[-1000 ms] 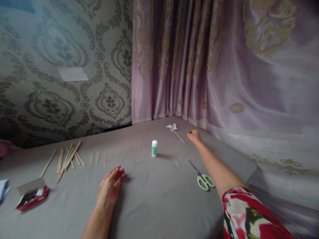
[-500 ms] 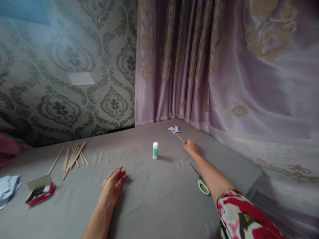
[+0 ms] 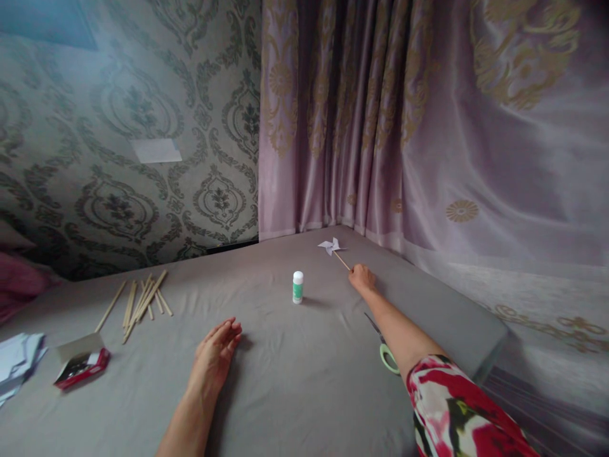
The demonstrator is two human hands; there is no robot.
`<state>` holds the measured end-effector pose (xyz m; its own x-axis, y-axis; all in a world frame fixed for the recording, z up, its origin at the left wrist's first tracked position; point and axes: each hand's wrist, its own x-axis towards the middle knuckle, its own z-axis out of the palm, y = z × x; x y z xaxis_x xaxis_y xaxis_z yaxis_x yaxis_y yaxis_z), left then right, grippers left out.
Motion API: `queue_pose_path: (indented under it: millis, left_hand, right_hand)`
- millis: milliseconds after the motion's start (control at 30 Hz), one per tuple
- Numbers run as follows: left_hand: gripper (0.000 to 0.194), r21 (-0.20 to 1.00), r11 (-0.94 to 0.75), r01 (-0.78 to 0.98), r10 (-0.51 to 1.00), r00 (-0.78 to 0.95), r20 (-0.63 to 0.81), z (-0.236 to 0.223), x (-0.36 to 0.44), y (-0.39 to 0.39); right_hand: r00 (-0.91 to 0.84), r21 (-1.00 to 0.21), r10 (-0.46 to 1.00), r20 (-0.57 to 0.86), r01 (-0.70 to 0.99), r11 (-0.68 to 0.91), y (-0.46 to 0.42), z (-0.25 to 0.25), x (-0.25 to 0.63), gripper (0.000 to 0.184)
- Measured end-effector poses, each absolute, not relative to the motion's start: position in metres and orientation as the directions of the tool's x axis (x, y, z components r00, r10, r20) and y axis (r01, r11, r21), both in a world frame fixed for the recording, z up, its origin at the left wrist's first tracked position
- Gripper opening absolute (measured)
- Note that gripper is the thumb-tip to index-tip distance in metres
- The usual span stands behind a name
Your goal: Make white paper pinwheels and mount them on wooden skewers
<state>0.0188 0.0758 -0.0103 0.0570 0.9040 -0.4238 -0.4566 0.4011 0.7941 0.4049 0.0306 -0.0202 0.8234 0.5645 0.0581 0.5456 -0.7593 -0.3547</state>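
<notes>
My right hand is closed around the lower end of a thin wooden stick that carries a white paper pinwheel. The pinwheel is at the far corner of the grey-covered surface, close to the curtain. My left hand rests on the cover with its palm turned inward, fingers loosely extended and nothing in them. Between the hands stands an upright glue stick with a white cap and green label. Scissors with pale green handles lie by my right forearm, which partly hides them.
On the left, several wooden sticks lie in a loose pile. Nearer are an opened small red box with dark bits inside and a stack of white paper. A patterned wall and a purple curtain border the surface.
The pinwheel and my right hand have shifted very slightly up and to the left. My left hand stays in place. The view has turned a little.
</notes>
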Motion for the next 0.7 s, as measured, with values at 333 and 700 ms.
queue_pose_path:
  millis: [333, 700]
  left_hand:
    - [0.017, 0.792, 0.405, -0.458, 0.905, 0.078, -0.418, -0.015, 0.019, 0.077]
    - [0.002, 0.789, 0.341, -0.511, 0.934, 0.086, -0.347, -0.027, 0.019, 0.064]
  right_hand:
    - [0.822, -0.578, 0.542, 0.173, 0.53, -0.62, 0.04, -0.011, 0.371, 0.034]
    - [0.57, -0.761, 0.798, 0.195, 0.602, -0.244, 0.037, -0.055, 0.242, 0.029]
